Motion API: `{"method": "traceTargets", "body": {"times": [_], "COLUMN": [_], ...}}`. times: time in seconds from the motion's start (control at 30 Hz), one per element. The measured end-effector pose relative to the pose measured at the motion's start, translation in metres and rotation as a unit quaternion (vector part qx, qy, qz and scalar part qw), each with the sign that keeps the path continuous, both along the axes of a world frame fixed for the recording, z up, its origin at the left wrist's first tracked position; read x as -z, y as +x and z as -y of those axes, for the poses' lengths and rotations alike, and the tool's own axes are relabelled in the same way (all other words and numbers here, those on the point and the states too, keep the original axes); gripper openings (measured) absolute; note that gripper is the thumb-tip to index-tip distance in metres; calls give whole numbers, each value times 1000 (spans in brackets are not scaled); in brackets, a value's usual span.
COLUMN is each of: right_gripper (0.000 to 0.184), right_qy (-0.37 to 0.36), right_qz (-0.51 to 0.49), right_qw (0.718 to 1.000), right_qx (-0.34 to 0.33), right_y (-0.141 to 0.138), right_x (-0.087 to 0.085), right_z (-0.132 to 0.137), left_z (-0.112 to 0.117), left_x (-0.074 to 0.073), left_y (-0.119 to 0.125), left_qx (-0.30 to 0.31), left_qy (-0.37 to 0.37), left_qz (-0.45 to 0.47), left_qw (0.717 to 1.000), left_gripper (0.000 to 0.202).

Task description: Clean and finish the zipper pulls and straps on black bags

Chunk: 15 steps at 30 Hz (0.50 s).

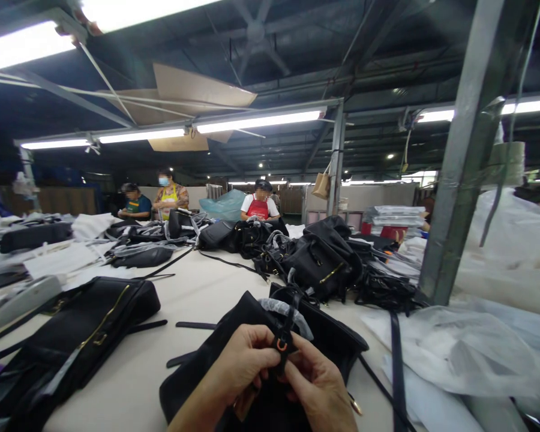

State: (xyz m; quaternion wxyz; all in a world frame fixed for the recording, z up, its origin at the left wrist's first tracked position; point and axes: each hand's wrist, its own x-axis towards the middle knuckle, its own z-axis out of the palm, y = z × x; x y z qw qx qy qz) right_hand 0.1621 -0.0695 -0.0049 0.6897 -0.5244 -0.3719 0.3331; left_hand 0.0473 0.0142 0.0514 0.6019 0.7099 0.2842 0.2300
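Note:
A black bag (193, 381) lies on the table right in front of me, its handle wrapped in clear plastic (274, 306). Over its middle, my left hand (243, 357) pinches a narrow black strap (292, 312) from the left, close to a small copper-coloured ring (281, 344). From the other side, my right hand (317, 381) grips the same strap with thumb and fingers closed. Both hands nearly meet at the ring. My fingers partly hide the strap's lower end. A small gold clip (355, 404) shows beside my right hand.
Another black bag with a gold zip (101, 324) lies at the left. Black bags (324, 258) are heaped across the table's far side. Plastic sheeting (459, 342) and a metal post (454, 180) stand to the right. A co-worker in a red apron (257, 207) is across the table.

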Motion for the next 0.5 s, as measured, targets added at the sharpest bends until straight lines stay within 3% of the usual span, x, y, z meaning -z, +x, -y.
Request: {"method": "traceTargets", "body": {"times": [0.17, 0.37, 0.5], "right_gripper": [49, 46, 48], "right_qy": [32, 72, 91], "right_qz": [-59, -64, -21], "right_qw": [998, 994, 995], "right_qx": [-16, -57, 31], "right_y": [9, 7, -4], "right_x": [4, 3, 9], "right_z": [1, 5, 3], "left_z": [2, 21, 28], "left_x": [7, 14, 22], "left_y": [1, 11, 15], "left_qx": [-6, -69, -111], "left_qy": [7, 169, 213], "left_qz": [1, 19, 14], "left_qw": [1000, 983, 971], "left_gripper": [10, 10, 13]}}
